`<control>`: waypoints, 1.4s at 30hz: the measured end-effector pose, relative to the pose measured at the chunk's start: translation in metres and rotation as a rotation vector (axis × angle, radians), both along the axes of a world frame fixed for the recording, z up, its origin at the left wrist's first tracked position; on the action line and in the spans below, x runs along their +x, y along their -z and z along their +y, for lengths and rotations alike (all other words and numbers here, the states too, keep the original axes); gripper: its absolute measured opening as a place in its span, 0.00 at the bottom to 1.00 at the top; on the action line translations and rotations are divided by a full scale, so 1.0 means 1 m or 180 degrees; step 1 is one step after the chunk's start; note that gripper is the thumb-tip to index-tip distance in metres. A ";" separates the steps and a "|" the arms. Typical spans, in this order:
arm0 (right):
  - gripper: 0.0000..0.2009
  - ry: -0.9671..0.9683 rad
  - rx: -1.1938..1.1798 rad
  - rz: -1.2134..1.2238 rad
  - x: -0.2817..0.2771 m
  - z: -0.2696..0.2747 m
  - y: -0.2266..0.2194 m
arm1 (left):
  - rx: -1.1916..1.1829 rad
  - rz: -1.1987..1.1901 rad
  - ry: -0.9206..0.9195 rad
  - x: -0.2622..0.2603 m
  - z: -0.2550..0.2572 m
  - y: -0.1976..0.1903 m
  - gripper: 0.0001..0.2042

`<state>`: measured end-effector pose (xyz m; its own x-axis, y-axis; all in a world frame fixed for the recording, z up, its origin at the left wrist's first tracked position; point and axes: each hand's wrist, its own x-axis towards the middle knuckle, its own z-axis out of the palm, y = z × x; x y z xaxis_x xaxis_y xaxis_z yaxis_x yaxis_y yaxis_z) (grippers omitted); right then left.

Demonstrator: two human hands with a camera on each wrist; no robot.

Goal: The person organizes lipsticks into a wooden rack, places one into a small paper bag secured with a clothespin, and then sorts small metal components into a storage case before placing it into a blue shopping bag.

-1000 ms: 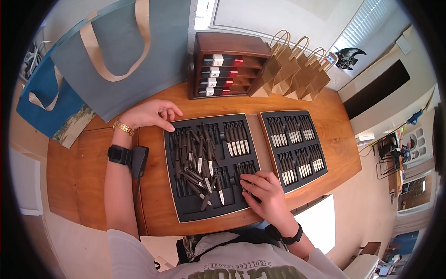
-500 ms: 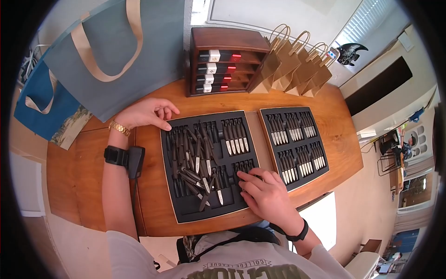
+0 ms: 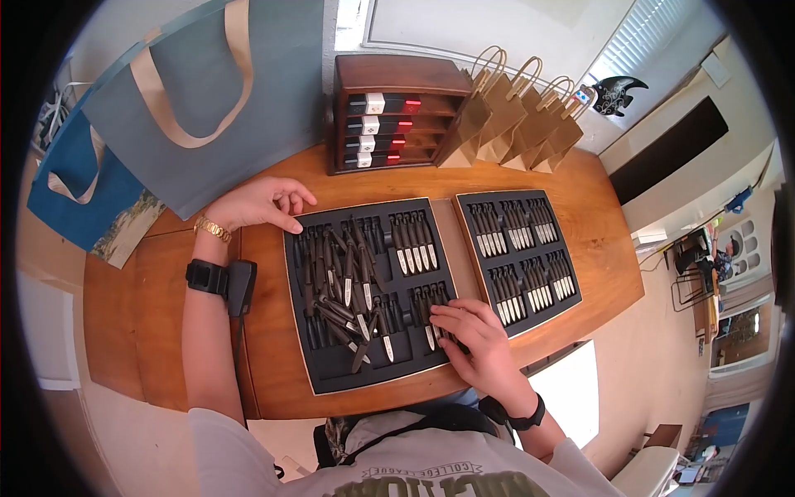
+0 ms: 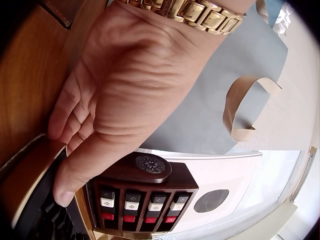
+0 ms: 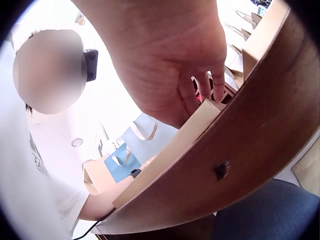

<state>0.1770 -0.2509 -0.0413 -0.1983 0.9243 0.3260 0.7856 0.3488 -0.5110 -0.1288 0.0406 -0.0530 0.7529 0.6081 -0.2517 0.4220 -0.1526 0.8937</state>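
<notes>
In the head view, my left hand (image 3: 257, 203) rests its thumb on the upper left corner of the black tray (image 3: 364, 383), its other fingers loosely bent outside. The left wrist view shows that thumb of my left hand (image 4: 135, 90) on the rim. A loose heap of dark, slim, knife-like pieces (image 3: 344, 273) with pale tips fills the tray's left part. My right hand (image 3: 484, 348) lies over the lower right compartment, fingertips touching upright pieces (image 3: 430, 311). In the right wrist view, the tray's side hides the fingertips of my right hand (image 5: 170, 60).
A second tray (image 3: 545, 318) with rows of similar pieces lies to the right. Behind stand a dark wooden rack (image 3: 402, 74), brown paper bags (image 3: 501, 124) and a large grey-blue bag (image 3: 207, 157); a smaller blue bag (image 3: 79, 199) leans at the left.
My right hand has shifted slightly away from the lower right compartment's left side, where pale tips now show. My left hand keeps its place at the corner. The head view has shifted slightly.
</notes>
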 end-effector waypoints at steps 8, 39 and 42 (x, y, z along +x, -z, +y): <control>0.15 -0.0022 0.0074 0.0195 -0.033 0.008 -0.010 | 0.0058 0.0046 -0.0027 0.002 -0.003 -0.004 0.24; 0.11 0.0331 -0.0222 0.0795 -0.072 0.002 -0.008 | -0.0035 0.0035 0.0037 0.000 0.000 -0.002 0.24; 0.11 0.0747 -0.0125 0.0487 -0.055 0.001 -0.005 | -0.0008 0.0050 0.0043 0.000 0.000 -0.002 0.24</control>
<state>0.1222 -0.2494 -0.0367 0.0713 0.9517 0.2988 0.7553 0.1441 -0.6394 -0.1287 0.0406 -0.0506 0.7569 0.5973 -0.2651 0.4340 -0.1563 0.8872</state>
